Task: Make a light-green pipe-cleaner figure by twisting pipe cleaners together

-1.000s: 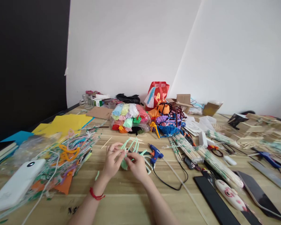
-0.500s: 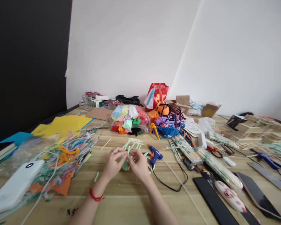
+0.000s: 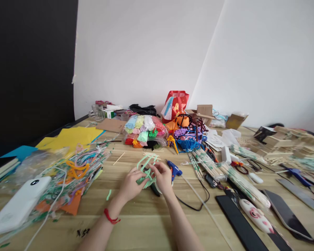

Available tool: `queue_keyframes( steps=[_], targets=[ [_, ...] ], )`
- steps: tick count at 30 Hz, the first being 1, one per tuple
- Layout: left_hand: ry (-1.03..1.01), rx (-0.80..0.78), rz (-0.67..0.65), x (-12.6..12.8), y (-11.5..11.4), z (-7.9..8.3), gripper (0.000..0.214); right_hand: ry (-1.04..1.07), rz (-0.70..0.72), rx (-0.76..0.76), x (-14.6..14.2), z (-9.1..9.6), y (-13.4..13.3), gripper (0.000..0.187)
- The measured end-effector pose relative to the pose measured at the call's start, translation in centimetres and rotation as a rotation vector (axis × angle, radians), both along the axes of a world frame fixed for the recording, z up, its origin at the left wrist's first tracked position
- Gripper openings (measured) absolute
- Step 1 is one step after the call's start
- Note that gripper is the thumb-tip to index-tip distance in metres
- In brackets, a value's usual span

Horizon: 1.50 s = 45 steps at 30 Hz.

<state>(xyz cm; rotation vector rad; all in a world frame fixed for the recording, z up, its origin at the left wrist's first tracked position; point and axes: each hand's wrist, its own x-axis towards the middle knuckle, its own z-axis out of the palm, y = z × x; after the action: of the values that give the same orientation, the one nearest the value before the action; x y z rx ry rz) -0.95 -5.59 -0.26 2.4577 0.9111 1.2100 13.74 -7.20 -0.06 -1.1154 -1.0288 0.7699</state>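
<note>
The mint-green piece of strips (image 3: 147, 172) is between the two hands, in the air just above the desk (image 3: 136, 223). The fingers of the left hand (image 3: 132, 184) are closed on its near left part, and the fingers of the right hand (image 3: 163, 177) pinch it at the upper right. Its thin strips reach forward, beyond the fingertips.

Half a second ago, the fingertips of both hands were almost meeting over the piece; now they are more apart, and the right ones are higher. Also, a dark object (image 3: 155, 190) now shows below the right fingers; I cannot tell what it is.

Just to the right of the fingers lies a blue glue gun (image 3: 175, 170). Farther to the right, a clear plastic sleeve (image 3: 219, 176) contains wooden sticks. Straight ahead of the fingers is a clear plastic bag (image 3: 161, 142), full of bundles in many colours: red, green, yellow, white, black. Behind it, more to the right, stand a red bag (image 3: 182, 101) and an open cardboard box (image 3: 205, 110), whose insides I cannot see clearly.
</note>
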Motion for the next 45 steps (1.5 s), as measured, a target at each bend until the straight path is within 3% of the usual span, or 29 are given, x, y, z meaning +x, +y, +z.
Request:
queue_keyframes(
  steps=[8, 16, 20, 27, 38, 42, 45],
  targets=[
    [-0.005, 0.014, 0.054, 0.0, 0.4, -0.9, 0.013, -0.415, 0.174, -0.050, 0.6, 0.4, -0.4, 0.012],
    [-0.059, -0.054, 0.038, 0.6, 0.0, -1.0, 0.014, -0.172, 0.387, -0.056, 1.7, 1.3, -0.9, 0.013],
    [-0.072, -0.049, 0.010, 0.5, 0.1, -1.0, 0.011, -0.124, 0.427, -0.069, 1.9, 1.5, -1.0, 0.011],
    [-0.040, -0.057, -0.091, 0.3, -0.1, -0.4, 0.011, -0.083, 0.359, -0.020, 1.9, 1.3, -0.7, 0.008],
    [-0.030, -0.091, -0.104, 0.3, -0.1, -0.5, 0.015, 0.167, 0.326, -0.034, 1.2, 0.8, -0.4, 0.006],
    [0.031, -0.081, -0.183, 0.6, -0.7, -0.5, 0.015, 0.361, 0.185, 0.035, 2.7, 1.3, -0.5, 0.013],
    [0.024, -0.063, -0.151, 0.8, -0.9, -0.6, 0.016, 0.361, 0.094, 0.083, 4.0, 1.8, -0.6, 0.017]
  ],
)
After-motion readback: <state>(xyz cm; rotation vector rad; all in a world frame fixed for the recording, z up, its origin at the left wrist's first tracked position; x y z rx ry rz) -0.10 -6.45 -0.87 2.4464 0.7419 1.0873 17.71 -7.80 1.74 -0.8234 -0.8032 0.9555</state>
